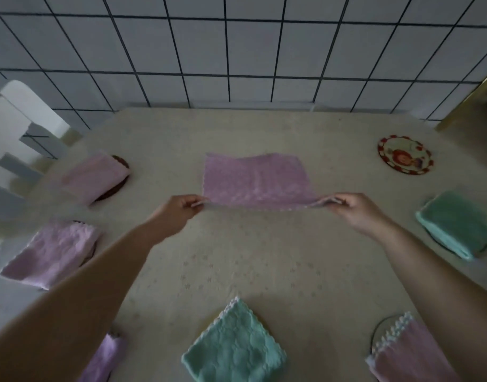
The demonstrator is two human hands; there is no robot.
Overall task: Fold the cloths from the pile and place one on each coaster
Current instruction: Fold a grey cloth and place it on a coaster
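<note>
Across the table (264, 257), covered in a pale patterned tablecloth and set against a tiled wall (237, 51), you have a purple cloth (253, 180) spread out at mid-table, toward the far edge. Its near edge is lifted off the surface; its far edge lies on the table.

Your left hand (181, 206) pinches the near left corner of that cloth, fingers curled round it. Your right hand (352, 206) pinches the near right corner the same way. The cloth hangs taut between the two.

Folded cloths sit around the table's edges:
- green cloth (234, 346) at the near edge, centre, on a coaster mostly hidden beneath it
- second green cloth (454, 224) at the right edge, on a coaster
- pink cloth (94, 177) at the far left, on a dark coaster (121, 161)
- second purple cloth (53, 252) at the left edge, nearer you
- pink cloth with white trim (410, 351) at the near right corner, over a clear round coaster (380, 329)
- part of another purple cloth (104, 357) at the near left, behind your forearm

One red-rimmed picture coaster (405, 154) lies bare at the far right corner.
</note>
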